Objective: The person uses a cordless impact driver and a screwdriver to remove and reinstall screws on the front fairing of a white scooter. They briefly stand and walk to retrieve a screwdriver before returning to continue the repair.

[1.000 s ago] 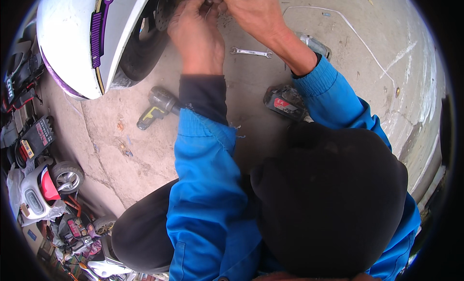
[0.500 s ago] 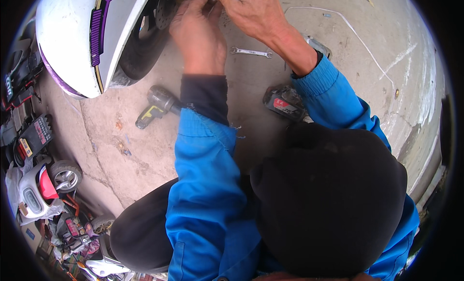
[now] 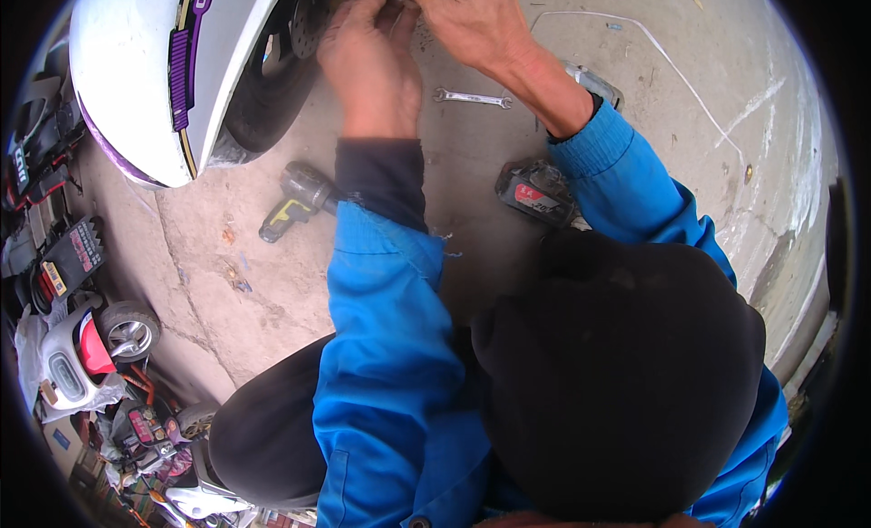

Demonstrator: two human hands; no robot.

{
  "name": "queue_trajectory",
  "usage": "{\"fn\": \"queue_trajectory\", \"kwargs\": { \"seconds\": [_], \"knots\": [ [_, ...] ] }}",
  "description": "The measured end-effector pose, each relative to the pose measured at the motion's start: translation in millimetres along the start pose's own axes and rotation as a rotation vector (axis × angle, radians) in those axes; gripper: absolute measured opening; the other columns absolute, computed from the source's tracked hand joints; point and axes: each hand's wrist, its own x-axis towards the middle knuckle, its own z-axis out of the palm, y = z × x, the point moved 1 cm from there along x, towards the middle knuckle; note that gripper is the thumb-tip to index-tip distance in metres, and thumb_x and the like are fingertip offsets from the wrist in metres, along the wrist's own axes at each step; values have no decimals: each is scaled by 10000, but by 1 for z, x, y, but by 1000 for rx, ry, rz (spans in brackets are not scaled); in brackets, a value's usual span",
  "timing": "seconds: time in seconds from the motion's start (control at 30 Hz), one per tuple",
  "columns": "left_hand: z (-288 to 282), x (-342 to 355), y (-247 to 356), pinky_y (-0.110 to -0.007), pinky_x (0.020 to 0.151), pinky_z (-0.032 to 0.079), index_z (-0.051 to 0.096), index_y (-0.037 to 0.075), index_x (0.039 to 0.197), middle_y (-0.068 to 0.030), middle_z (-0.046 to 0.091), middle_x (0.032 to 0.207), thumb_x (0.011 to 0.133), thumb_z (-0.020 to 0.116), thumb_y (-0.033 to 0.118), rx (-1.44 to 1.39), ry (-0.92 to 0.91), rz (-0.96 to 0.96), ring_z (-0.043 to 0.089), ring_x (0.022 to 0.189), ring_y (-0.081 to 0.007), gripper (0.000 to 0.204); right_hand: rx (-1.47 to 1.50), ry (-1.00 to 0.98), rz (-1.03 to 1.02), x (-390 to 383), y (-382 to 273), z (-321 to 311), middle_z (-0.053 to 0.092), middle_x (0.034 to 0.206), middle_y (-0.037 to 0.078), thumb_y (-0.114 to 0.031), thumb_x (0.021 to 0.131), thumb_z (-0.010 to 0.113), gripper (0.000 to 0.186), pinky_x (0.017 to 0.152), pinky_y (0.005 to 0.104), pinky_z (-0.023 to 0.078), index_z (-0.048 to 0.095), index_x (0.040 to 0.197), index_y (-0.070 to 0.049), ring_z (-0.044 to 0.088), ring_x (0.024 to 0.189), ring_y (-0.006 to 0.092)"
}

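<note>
Both my hands meet at the top edge of the view, beside the wheel of a white scooter. My left hand (image 3: 375,65) has its fingers bent and closed near the brake disc (image 3: 308,24); what they hold is cut off by the picture's edge. My right hand (image 3: 476,29) reaches in from the right, its fingers pinched together close to the left ones, and its tips are partly out of view. The scooter's white fender (image 3: 136,65) with purple trim covers part of the dark tyre (image 3: 263,115).
An open-ended wrench (image 3: 472,99) lies on the concrete below my hands. A grey and yellow-green power tool (image 3: 295,201) lies left of my left sleeve, a dark battery-like block (image 3: 535,192) by my right sleeve. A thin white cord (image 3: 671,61) curves at right. Parked scooters (image 3: 73,360) line the left.
My hands stay almost in place, with only a slight shift of the left wrist. The whole view has tilted a little; nothing visible was taken up or let go.
</note>
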Motion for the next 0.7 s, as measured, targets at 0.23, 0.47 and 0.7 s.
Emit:
{"fn": "queue_trajectory", "kwargs": {
  "seconds": [0.23, 0.47, 0.7],
  "knots": [
    [-4, 4, 2, -438, 1053, 574, 613, -69, 1256, -153, 653, 1258, 1060, 589, 56, -56, -48, -43, 644, 1199, -283, 234, -73, 77, -164, 0, 4, 2, 709, 905, 256, -194, 991, 628, 229, 756, 465, 548, 704, 993, 22, 693, 866, 461],
    [-6, 1, 4, -413, 1031, 580, 631, -74, 1239, -146, 669, 1220, 1067, 595, 69, -1, -21, -35, 663, 1152, -270, 227, 98, 73, 26, 0, 2, 9, 699, 790, 216, -184, 979, 636, 225, 697, 425, 542, 707, 947, 26, 712, 739, 325],
    [-8, 5, 0, -407, 994, 591, 641, -76, 1219, -158, 702, 1161, 1074, 594, 75, 21, -51, -52, 679, 1065, -257, 215, 422, -133, 440, 3, 22, 3, 725, 782, 68, -209, 1003, 662, 220, 639, 322, 523, 773, 980, -21, 646, 691, 152]
  ]
}}
